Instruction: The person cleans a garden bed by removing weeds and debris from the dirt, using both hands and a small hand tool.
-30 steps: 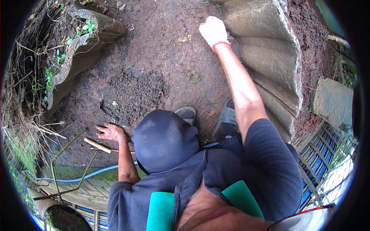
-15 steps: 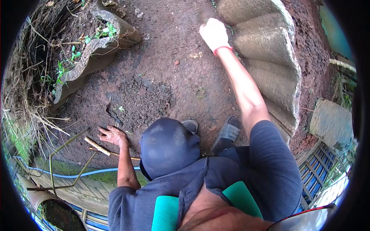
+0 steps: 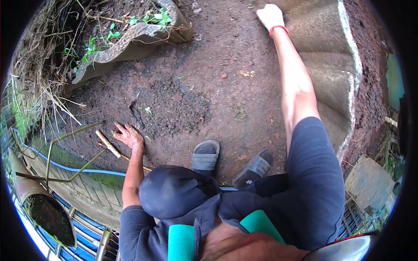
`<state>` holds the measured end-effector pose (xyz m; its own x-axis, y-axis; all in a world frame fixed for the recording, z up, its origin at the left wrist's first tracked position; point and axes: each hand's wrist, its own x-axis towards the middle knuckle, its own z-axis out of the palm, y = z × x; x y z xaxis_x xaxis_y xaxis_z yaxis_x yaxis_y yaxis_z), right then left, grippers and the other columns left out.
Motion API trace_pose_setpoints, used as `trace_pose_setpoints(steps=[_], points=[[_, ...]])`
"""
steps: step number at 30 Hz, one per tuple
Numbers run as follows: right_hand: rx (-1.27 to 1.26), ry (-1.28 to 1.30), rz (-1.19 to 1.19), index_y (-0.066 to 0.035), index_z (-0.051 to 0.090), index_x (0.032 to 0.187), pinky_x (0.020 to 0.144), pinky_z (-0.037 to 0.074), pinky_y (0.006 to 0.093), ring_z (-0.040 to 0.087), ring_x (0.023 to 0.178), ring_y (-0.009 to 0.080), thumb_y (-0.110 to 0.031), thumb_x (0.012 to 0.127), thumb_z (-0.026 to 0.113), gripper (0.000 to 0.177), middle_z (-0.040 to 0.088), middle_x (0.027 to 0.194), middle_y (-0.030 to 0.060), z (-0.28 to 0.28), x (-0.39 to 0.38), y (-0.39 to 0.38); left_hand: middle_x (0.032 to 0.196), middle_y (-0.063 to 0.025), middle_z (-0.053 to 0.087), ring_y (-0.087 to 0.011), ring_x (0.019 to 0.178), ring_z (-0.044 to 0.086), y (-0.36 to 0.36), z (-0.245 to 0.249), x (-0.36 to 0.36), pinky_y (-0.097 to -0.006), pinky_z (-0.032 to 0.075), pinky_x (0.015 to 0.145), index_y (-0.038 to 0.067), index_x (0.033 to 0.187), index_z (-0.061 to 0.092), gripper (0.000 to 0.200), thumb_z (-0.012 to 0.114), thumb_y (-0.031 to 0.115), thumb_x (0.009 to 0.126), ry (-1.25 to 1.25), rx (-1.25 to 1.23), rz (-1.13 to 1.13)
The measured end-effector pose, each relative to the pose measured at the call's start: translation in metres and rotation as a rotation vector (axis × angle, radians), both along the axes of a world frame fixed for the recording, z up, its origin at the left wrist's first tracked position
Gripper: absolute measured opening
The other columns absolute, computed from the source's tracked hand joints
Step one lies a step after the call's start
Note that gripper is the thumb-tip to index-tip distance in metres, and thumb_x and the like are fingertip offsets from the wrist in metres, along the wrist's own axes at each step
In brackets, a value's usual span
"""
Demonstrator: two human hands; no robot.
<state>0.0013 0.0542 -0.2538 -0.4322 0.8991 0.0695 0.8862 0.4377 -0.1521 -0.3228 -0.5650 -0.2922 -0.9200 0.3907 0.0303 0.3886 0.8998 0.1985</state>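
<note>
My left hand (image 3: 129,136) is bare and rests on the dark soil (image 3: 170,108) with its fingers spread. A cut stick (image 3: 109,145) lies just beside it, and a small green sprout (image 3: 148,110) stands in the crumbly soil nearby. My right hand (image 3: 271,16) wears a white glove with a red cuff. It is stretched far forward, closed, close to the wavy corrugated sheet (image 3: 322,63) on the right. Whatever its fingers hold, if anything, is hidden and lies near the top edge of the view.
Another corrugated sheet (image 3: 130,41) with weeds (image 3: 154,18) and dry stalks behind it stands at the left. A blue hose (image 3: 74,168) and bent thin stems (image 3: 48,152) are at lower left. My sandals (image 3: 205,155) are on the soil. A flat slab (image 3: 370,182) lies at right.
The view has shifted, so the ground sits lower and further right. My right hand is now nearer the top edge, against the sheet. My left hand stays on the soil.
</note>
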Motion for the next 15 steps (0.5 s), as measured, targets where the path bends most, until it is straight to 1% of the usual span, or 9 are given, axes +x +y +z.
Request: trace_pose_setpoints(steps=[1, 2, 3, 5, 6, 10, 12, 13, 15], points=[[-0.087, -0.010, 0.152, -0.001, 0.071, 0.092, 0.085, 0.053, 0.0466, 0.066, 0.093, 0.0413, -0.031, 0.086, 0.052, 0.036, 0.069, 0.092, 0.0251, 0.015, -0.016, -0.020, 0.150, -0.0362, 0.017, -0.0480, 0.141, 0.020, -0.002, -0.001, -0.002, -0.0507, 0.018, 0.117, 0.004, 0.153, 0.028, 0.062, 0.045, 0.034, 0.102, 0.020, 0.012, -0.046], [-0.144, 0.034, 0.249, 0.001, 0.072, 0.087, 0.083, 0.055, 0.0452, 0.069, 0.089, 0.0399, -0.024, 0.080, 0.056, 0.030, 0.069, 0.089, 0.0256, 0.004, -0.032, -0.039, 0.150, -0.0365, 0.017, -0.0483, 0.141, 0.019, -0.007, 0.000, 0.002, -0.0510, 0.017, 0.117, 0.004, 0.153, 0.027, 0.062, 0.045, 0.034, 0.102, 0.030, 0.019, -0.087], [-0.218, -0.045, 0.312, 0.002, 0.072, 0.088, 0.083, 0.054, 0.0447, 0.068, 0.088, 0.0405, -0.025, 0.080, 0.056, 0.033, 0.068, 0.091, 0.0268, 0.043, -0.051, -0.083, 0.150, -0.0369, 0.017, -0.0487, 0.141, 0.019, 0.003, 0.010, 0.006, -0.0513, 0.016, 0.118, 0.003, 0.153, 0.027, 0.062, 0.045, 0.032, 0.102, -0.029, -0.003, -0.014], [-0.360, -0.016, 0.661, 0.001, 0.071, 0.089, 0.088, 0.052, 0.0446, 0.067, 0.092, 0.0412, -0.028, 0.081, 0.055, 0.034, 0.068, 0.093, 0.0258, 0.049, -0.064, -0.121, 0.150, -0.0367, 0.016, -0.0488, 0.141, 0.019, -0.003, 0.000, 0.002, -0.0512, 0.016, 0.118, 0.003, 0.153, 0.027, 0.062, 0.045, 0.032, 0.102, -0.038, 0.010, -0.013], [-0.475, -0.030, 0.607, 0.000, 0.071, 0.093, 0.089, 0.052, 0.0452, 0.067, 0.093, 0.0415, -0.030, 0.082, 0.055, 0.035, 0.069, 0.093, 0.0249, 0.065, -0.070, -0.134, 0.150, -0.0366, 0.016, -0.0488, 0.141, 0.020, -0.002, 0.004, 0.001, -0.0512, 0.016, 0.118, 0.003, 0.153, 0.027, 0.062, 0.045, 0.032, 0.102, -0.045, 0.007, -0.027], [-0.230, 0.171, 0.000, 0.000, 0.071, 0.095, 0.087, 0.053, 0.0452, 0.066, 0.093, 0.0427, -0.031, 0.080, 0.056, 0.037, 0.068, 0.095, 0.0259, 0.064, -0.049, -0.047, 0.150, -0.0347, 0.017, -0.0474, 0.141, 0.020, -0.001, 0.003, 0.003, -0.0505, 0.018, 0.117, 0.004, 0.153, 0.027, 0.061, 0.046, 0.031, 0.101, 0.010, 0.014, -0.025], [-0.034, 0.212, -0.023, 0.003, 0.071, 0.090, 0.084, 0.053, 0.0465, 0.067, 0.091, 0.0421, -0.027, 0.078, 0.055, 0.036, 0.068, 0.092, 0.0272, 0.033, -0.026, 0.014, 0.151, -0.0344, 0.015, -0.0467, 0.142, 0.019, -0.004, 0.004, 0.005, -0.0500, 0.019, 0.117, 0.004, 0.154, 0.027, 0.061, 0.046, 0.030, 0.102, -0.031, 0.012, -0.028], [-0.032, 0.013, -0.077, 0.006, 0.068, 0.097, 0.089, 0.051, 0.0463, 0.065, 0.099, 0.0421, -0.033, 0.080, 0.057, 0.044, 0.068, 0.100, 0.0283, 0.008, -0.014, 0.055, 0.151, -0.0344, 0.015, -0.0467, 0.141, 0.019, -0.002, 0.007, 0.006, -0.0499, 0.019, 0.117, 0.004, 0.154, 0.027, 0.061, 0.046, 0.030, 0.102, -0.033, 0.008, -0.023], [0.066, 0.140, -0.144, 0.005, 0.069, 0.087, 0.086, 0.052, 0.0464, 0.066, 0.093, 0.0417, -0.025, 0.079, 0.056, 0.034, 0.068, 0.092, 0.0282, -0.002, -0.037, 0.048, 0.151, -0.0339, 0.015, -0.0464, 0.142, 0.020, 0.000, 0.007, 0.003, -0.0496, 0.019, 0.117, 0.004, 0.154, 0.027, 0.061, 0.046, 0.029, 0.102, -0.014, 0.007, -0.035]])
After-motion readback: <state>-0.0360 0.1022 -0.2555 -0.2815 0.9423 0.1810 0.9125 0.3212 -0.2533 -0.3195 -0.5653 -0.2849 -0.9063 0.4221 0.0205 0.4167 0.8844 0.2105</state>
